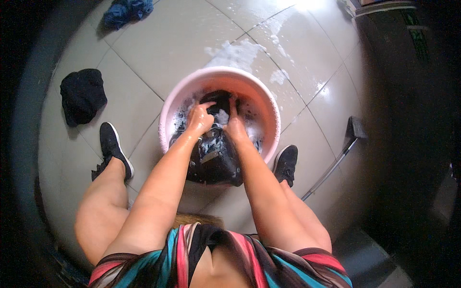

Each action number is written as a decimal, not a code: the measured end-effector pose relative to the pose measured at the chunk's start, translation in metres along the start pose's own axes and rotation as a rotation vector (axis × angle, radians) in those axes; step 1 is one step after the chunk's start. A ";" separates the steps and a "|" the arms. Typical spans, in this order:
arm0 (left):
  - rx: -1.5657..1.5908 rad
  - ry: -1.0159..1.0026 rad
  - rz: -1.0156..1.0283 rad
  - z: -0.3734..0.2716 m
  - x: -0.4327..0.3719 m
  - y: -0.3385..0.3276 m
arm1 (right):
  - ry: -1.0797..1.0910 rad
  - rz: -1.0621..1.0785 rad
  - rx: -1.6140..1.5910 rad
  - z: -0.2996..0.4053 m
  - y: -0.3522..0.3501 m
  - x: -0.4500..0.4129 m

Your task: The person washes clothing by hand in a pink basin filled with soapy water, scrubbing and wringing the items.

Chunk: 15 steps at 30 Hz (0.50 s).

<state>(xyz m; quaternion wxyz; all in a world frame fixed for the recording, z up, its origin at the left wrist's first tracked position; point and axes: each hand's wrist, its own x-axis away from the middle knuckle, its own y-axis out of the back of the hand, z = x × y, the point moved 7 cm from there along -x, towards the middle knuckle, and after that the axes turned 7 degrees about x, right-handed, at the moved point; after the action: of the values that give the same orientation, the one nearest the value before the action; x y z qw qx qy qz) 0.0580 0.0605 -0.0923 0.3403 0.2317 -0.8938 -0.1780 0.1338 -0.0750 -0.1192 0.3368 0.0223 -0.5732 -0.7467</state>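
A round pink plastic basin (268, 108) stands on the floor in front of me with suds inside. A wet black cloth item (216, 162) with a small grey patch lies in it and hangs over the near rim. My left hand (201, 117) is wet and curled on the black cloth, its index finger pointing inward. Opposite it, my right hand (236, 120) grips the cloth with its fingers stretched toward the far side. White foam (221, 117) sits on the cloth between both hands. The lower part of the cloth inside the basin is partly hidden by suds.
A black cloth bundle (83, 97) lies on the tiled floor at left, a dark blue one (128, 12) farther off. Foamy water (237, 54) spreads beyond the basin. A long-handled tool (329, 171) with a dark head lies at right. My shoes flank the basin.
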 end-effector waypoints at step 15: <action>1.553 0.178 0.565 -0.016 0.021 0.001 | 0.443 -0.468 -0.185 0.147 0.099 0.080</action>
<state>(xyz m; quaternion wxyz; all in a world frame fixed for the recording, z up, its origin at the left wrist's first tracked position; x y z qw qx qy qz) 0.0545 0.0477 -0.0693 0.1849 0.1805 -0.7567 0.6005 0.0571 -0.0053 0.0454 0.2731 0.2844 -0.3954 -0.8296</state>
